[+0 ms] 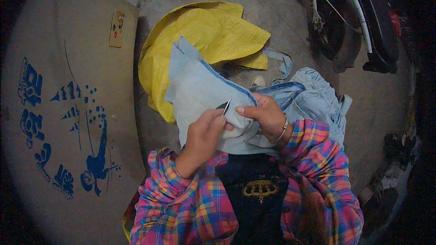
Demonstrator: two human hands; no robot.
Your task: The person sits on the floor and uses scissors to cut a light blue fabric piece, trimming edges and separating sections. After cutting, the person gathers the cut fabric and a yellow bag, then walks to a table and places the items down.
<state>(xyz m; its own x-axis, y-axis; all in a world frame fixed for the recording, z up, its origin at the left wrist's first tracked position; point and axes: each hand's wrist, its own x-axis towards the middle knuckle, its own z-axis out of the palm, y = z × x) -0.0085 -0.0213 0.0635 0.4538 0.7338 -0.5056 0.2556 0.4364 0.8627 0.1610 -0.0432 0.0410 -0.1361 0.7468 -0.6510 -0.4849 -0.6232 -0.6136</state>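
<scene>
My left hand is closed on a slim, pointed metal tool. Its tip points up and away from me, just above the cloth; whether it is tweezers or small snips I cannot tell. My right hand grips a piece of light-blue denim near its darker blue edge, thumb on top and the fingers mostly hidden underneath. The denim lies spread in front of my body, under both hands. More faded denim, gathered and creased, continues to the right behind my right wrist.
Behind the denim lies a crumpled yellow woven sack on the concrete floor. A pale panel with blue pictures stands at left. A two-wheeled vehicle is at the far right. A shoe tip shows beyond the cloth.
</scene>
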